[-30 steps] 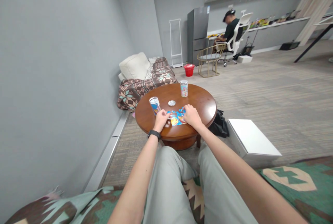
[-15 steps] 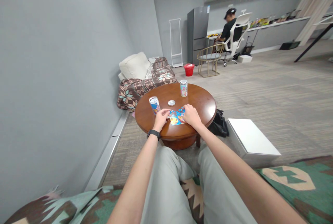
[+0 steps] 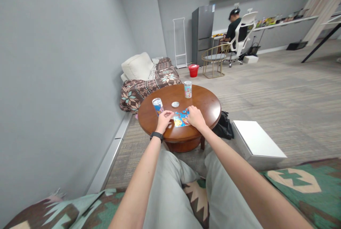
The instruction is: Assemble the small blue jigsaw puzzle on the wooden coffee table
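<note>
"Starting from the left, what is recorded?"

"Far left, a cream cushion (image 3: 137,66) on a patterned cover (image 3: 153,88). Nearer, at the left of a round brown table (image 3: 170,94), a blue can (image 3: 157,104) stands upright."

"Condition of the left hand?"

"The left hand (image 3: 164,119), a black band (image 3: 156,135) at its wrist, is just in front of the can. Thumb and fingers are drawn near one another; whether they pinch anything, I cannot tell."

"Next to the right?"

"A round silver lid (image 3: 175,104) lies flat beyond the work. Nearer, between the hands, lies a bright printed picture (image 3: 179,122), with loose blue pieces (image 3: 183,114) scattered along its far side. A pale can (image 3: 188,90) stands upright farther back."

"And the right hand?"

"The right hand (image 3: 196,117) covers the picture's right end, fingers curled. Its fingertips are partly hidden; its grip cannot be determined."

"Beyond the table?"

"To its right, a black bag (image 3: 224,126) on the floor; far right, a seated person (image 3: 232,30); near right, a white box (image 3: 257,138)."
</note>
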`<state>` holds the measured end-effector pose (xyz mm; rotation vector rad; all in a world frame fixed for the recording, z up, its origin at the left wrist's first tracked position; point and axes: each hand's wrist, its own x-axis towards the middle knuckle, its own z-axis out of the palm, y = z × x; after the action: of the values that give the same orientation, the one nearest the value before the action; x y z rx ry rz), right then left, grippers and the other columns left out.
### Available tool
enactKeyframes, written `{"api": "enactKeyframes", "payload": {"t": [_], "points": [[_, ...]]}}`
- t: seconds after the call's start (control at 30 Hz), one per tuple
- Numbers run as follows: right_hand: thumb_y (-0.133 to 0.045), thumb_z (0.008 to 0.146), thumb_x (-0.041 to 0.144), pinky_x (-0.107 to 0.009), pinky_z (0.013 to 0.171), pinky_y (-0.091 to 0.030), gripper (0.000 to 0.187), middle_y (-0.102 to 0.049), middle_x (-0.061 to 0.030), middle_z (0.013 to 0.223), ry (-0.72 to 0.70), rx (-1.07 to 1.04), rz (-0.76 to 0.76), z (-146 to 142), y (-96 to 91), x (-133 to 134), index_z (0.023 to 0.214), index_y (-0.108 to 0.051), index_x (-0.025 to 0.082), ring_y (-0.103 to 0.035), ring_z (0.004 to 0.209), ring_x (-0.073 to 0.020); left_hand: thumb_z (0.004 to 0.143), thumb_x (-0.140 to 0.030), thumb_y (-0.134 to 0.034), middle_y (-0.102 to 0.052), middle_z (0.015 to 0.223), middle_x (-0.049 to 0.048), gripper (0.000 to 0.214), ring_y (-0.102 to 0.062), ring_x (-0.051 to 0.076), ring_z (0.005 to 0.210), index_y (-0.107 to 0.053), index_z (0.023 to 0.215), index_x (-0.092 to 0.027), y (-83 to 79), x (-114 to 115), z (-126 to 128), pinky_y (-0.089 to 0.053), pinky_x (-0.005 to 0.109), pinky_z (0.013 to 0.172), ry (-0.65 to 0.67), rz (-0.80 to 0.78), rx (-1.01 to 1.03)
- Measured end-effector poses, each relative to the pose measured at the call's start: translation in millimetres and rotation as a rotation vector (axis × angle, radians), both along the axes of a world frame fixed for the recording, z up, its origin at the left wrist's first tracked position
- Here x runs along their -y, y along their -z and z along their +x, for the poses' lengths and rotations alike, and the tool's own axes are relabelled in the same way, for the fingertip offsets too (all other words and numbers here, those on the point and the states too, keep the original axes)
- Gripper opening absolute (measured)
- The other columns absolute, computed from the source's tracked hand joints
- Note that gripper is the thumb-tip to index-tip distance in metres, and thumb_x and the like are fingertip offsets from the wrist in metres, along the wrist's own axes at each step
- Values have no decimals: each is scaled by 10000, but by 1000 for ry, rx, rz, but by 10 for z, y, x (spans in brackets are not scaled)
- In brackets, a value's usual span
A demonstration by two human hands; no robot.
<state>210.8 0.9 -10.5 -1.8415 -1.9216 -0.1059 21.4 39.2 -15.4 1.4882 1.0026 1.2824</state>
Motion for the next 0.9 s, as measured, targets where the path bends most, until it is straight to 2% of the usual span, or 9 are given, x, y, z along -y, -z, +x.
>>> {"api": "enactKeyframes", "payload": {"t": [0.13, 0.23, 0.6, 0.8, 0.9], "points": [[-419, 856, 86, -325, 790, -343, 241, -580, -134, 1054, 2, 10, -11, -5, -13, 10, 1046, -557, 140, -491, 980, -249, 645, -310, -768, -707, 820, 65, 222, -653, 177, 781, -666, 763, -151, -21, 24, -6, -526, 306, 761, 10, -16, -23], [-423, 852, 84, -324, 793, -342, 245, -576, -135, 1056, 1, 24, -11, -7, -23, 20, 1054, -552, 137, -489, 985, -250, 675, -350, -749, -705, 764, 63, 227, -658, 184, 754, -672, 751, -150, -22, 26, 0, -529, 313, 745, 13, -37, -34], [-423, 851, 77, -323, 772, -340, 235, -595, -119, 1039, 7, 11, 22, -7, -16, 31, 1027, -564, 142, -501, 957, -244, 707, -297, -733, -720, 887, 86, 204, -661, 179, 828, -704, 841, -146, 22, -19, -15, -522, 304, 795, -5, -4, -28], [-426, 848, 74, -322, 777, -340, 241, -593, -120, 1045, 6, 12, 20, -6, -31, 43, 1034, -563, 141, -497, 960, -245, 731, -348, -709, -669, 698, 37, 223, -652, 161, 685, -636, 798, -149, -2, -3, 18, -537, 308, 712, 20, -84, 21], [-426, 853, 82, -324, 780, -341, 237, -585, -127, 1044, 8, 13, -3, -6, -36, 38, 1038, -564, 138, -493, 961, -248, 734, -351, -705, -646, 683, 23, 235, -633, 147, 634, -614, 828, -155, -13, 6, 22, -527, 283, 645, 19, -90, 37]]}}
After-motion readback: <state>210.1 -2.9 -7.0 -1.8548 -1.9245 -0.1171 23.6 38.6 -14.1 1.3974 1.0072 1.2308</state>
